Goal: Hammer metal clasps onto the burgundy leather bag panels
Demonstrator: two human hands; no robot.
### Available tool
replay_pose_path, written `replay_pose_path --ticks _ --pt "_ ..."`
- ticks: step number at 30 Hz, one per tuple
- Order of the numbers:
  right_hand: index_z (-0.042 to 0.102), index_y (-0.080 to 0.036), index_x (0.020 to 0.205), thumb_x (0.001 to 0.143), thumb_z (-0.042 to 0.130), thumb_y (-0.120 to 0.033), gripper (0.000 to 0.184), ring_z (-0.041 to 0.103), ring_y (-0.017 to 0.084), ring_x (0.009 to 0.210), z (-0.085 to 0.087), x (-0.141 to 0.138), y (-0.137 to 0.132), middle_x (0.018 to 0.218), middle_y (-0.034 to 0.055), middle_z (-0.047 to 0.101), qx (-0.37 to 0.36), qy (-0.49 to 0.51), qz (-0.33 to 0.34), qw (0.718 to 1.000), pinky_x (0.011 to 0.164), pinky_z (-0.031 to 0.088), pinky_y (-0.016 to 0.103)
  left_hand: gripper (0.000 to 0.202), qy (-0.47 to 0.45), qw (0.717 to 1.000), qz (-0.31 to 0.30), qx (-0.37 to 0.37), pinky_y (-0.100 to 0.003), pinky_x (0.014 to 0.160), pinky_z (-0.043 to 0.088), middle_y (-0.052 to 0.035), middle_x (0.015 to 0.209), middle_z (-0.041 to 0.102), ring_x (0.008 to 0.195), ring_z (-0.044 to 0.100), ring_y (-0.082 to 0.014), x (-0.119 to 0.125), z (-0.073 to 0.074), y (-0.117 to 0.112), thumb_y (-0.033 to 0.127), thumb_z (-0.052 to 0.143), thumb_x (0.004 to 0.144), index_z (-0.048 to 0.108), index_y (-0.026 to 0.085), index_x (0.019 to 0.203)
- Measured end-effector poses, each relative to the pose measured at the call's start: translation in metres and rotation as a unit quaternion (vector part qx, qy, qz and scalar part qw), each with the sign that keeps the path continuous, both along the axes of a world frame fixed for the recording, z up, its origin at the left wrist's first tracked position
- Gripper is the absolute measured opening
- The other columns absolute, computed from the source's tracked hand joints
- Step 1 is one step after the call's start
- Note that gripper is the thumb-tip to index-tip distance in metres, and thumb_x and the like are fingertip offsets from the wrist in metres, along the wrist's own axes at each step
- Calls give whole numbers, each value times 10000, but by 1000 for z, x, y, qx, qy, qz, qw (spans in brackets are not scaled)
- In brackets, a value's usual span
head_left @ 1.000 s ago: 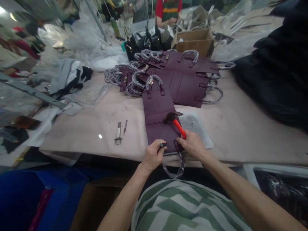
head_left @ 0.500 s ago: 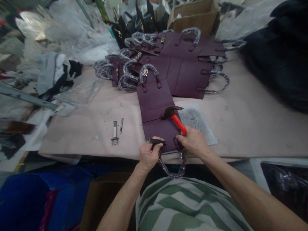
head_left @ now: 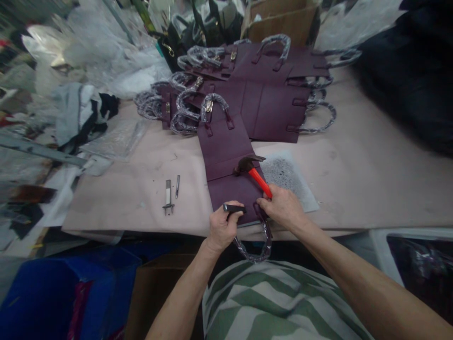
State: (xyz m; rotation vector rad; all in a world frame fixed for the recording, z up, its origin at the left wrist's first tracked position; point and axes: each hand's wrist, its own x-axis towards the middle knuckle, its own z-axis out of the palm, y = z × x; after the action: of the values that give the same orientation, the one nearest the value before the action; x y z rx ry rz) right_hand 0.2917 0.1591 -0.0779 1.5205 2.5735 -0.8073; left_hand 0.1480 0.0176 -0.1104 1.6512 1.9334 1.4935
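Observation:
My left hand point(head_left: 222, 227) is closed around a short dark metal tool, perhaps a punch point(head_left: 233, 208), tilted over the near end of a purple leather bag panel point(head_left: 230, 186). In my right hand point(head_left: 283, 205) is a claw hammer point(head_left: 260, 182) with a red handle, its dark head lying above the panel. The right fingertips also touch the panel near one base of a plastic-wrapped bag handle point(head_left: 266, 241), which hangs over the table's front edge. The other base is partly hidden by my left hand. Under the panel's right side shows a speckled white board point(head_left: 283, 172).
More purple bag panels point(head_left: 276, 111) with wrapped handles are piled at the back. Two small metal tools lie to the left, a forked one point(head_left: 168, 196) and a thin rod point(head_left: 177, 186). A cardboard box point(head_left: 281, 23) stands behind; a black bundle point(head_left: 406, 85) is at right.
My left hand has shifted slightly right and up with the metal tool, which now sits nearer the handle's right base. My right hand still holds the hammer in nearly the same place.

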Motion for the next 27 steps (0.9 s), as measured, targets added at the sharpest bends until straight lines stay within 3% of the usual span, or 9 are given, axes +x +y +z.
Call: replay_pose_path --ticks 7,13,15,17,20,23,27 --pt "614 -195 884 837 607 -392 202 623 227 716 -2 3 0 753 61 672 2 16 0 1000 613 307 301 105 73 997 -22 12 -285 835 582 -80 954 712 908 704 -176 5 -3 4 189 531 952 603 181 1028" --pt "532 -201 766 869 532 -414 237 539 181 648 0 6 4 677 28 582 -35 87 1 996 611 318 287 115 72 997 -14 -18 -276 819 571 -71 943 694 884 693 -172 8 -3 6 185 508 953 592 186 1032" --pt "462 -213 697 922 411 -444 327 492 156 602 14 12 5 625 8 515 -64 147 9 987 583 321 276 116 74 997 -14 -19 -278 806 568 -66 927 688 878 690 -176 10 -4 6 179 505 945 589 188 1025" --pt "413 -225 682 952 314 -482 386 451 142 554 39 24 2 586 -8 468 -62 201 22 977 546 317 268 119 78 997 -13 -24 -279 788 565 -62 915 682 860 688 -178 12 -4 6 174 498 942 585 189 1021" --pt "415 -236 715 972 295 -534 411 426 135 491 83 49 -11 549 -24 456 13 239 60 969 508 307 269 122 87 996 -5 -27 -281 766 562 -67 918 682 837 686 -182 14 -6 7 166 491 936 576 188 1022" --pt "447 -238 718 994 286 -536 437 398 131 422 108 72 -26 515 -18 471 95 211 145 962 475 258 282 117 107 994 5 -16 -287 749 563 -71 891 685 827 690 -195 14 -10 8 166 494 924 573 185 1008" --pt "484 -234 733 1008 285 -526 447 407 140 381 121 88 -27 505 2 526 148 104 222 958 460 198 297 123 123 992 11 -20 -283 712 565 -67 866 685 798 694 -197 13 -12 8 180 478 929 578 190 1002"
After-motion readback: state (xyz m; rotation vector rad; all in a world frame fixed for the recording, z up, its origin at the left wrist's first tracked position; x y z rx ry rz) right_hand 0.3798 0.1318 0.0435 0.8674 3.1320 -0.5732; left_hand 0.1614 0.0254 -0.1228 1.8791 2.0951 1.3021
